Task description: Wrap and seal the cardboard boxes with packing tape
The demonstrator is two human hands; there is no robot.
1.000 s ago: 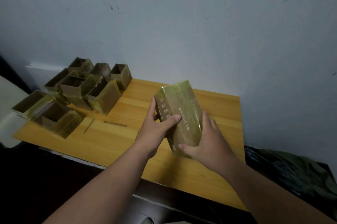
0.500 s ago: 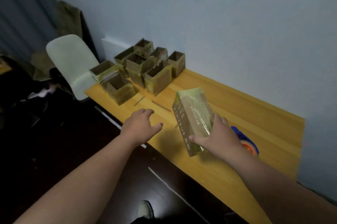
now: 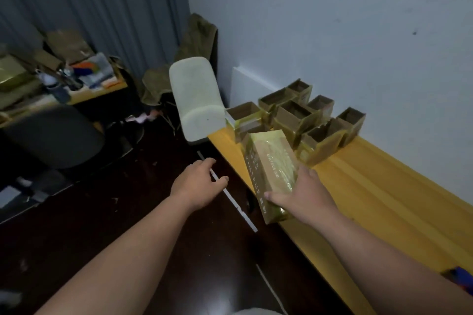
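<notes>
One tape-wrapped box (image 3: 270,173) was held tilted over the wooden table's (image 3: 378,186) front edge.
It was gripped by the right hand (image 3: 302,195); the left hand (image 3: 197,181) was spread, holding nothing; about eight open boxes (image 3: 299,117) were clustered behind the wrapped one, contents unseen.

Both bare forearms reach forward, the left hand (image 3: 198,182) held out palm down with loose, slightly spread fingers gripping nothing, while the right hand (image 3: 303,195) beside it curls its thumb and fingers round the near end of a tilted wrapped box (image 3: 271,168).
</notes>
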